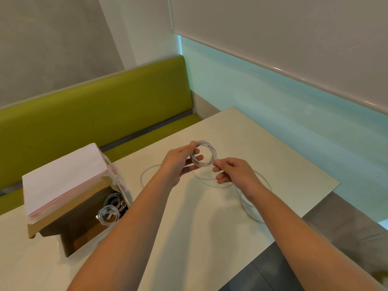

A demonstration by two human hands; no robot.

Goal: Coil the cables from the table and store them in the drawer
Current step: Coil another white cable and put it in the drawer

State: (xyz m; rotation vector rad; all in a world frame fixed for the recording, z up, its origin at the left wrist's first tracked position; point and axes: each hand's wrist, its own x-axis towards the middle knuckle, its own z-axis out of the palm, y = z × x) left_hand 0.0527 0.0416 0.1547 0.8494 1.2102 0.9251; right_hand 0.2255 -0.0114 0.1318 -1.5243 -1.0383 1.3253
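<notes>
My left hand (180, 162) holds a small white cable coil (206, 146) above the table, thumb on top of the loops and fingers through the ring. My right hand (232, 171) pinches the same cable at the coil's lower right edge. Loose white cable (251, 206) lies in wide loops on the table under and around both hands. To the left stands a small cardboard drawer unit; its open drawer (81, 238) holds several coiled cables (109, 214).
The pale table (189, 238) ends close at the right, with grey floor beyond its edge. A white-and-pink sheet (63, 177) covers the drawer unit's top. A green bench (94, 114) runs behind the table, and a wall stands to the right.
</notes>
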